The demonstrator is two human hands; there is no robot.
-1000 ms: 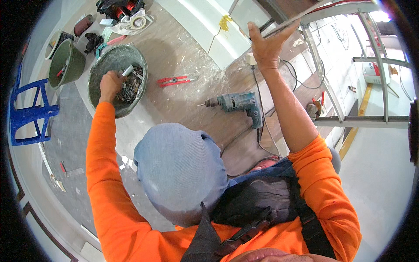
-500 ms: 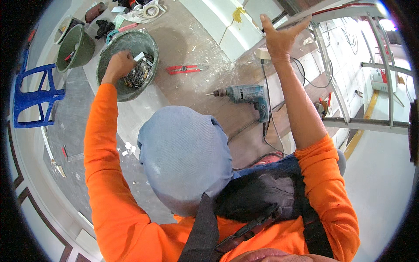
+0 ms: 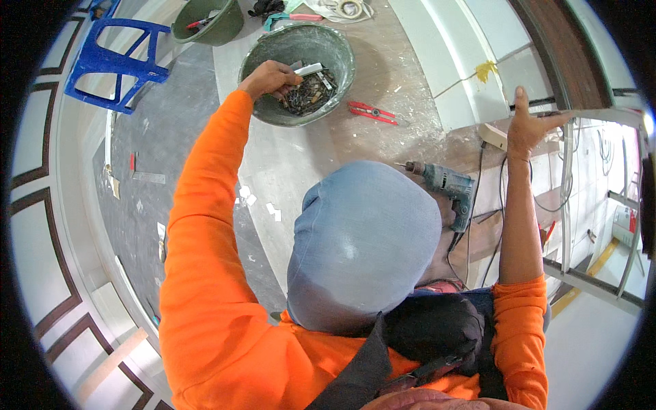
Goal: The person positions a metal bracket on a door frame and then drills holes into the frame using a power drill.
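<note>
My left hand (image 3: 271, 76) reaches into a green bucket (image 3: 263, 109) of dark screws and metal bits, fingers curled. A small white piece (image 3: 309, 69) sticks out from the fingertips. My right hand (image 3: 529, 126) is raised with thumb up and fingers spread, its palm against a thin metal rail (image 3: 581, 115) at the right. Both arms wear orange sleeves. A blue cloth hood (image 3: 362, 239) fills the middle of the view and hides part of the floor.
On the dusty board lie a blue-green power drill (image 3: 447, 186) with its cord and red-handled snips (image 3: 372, 113). A second green bucket (image 3: 208, 20) and a blue plastic stool (image 3: 113, 58) stand at the upper left. A metal frame (image 3: 567, 205) rises at the right.
The view has swung, so the bucket, the drill and both hands now sit further right in the picture. My left hand stays in the bucket and my right palm stays at the rail.
</note>
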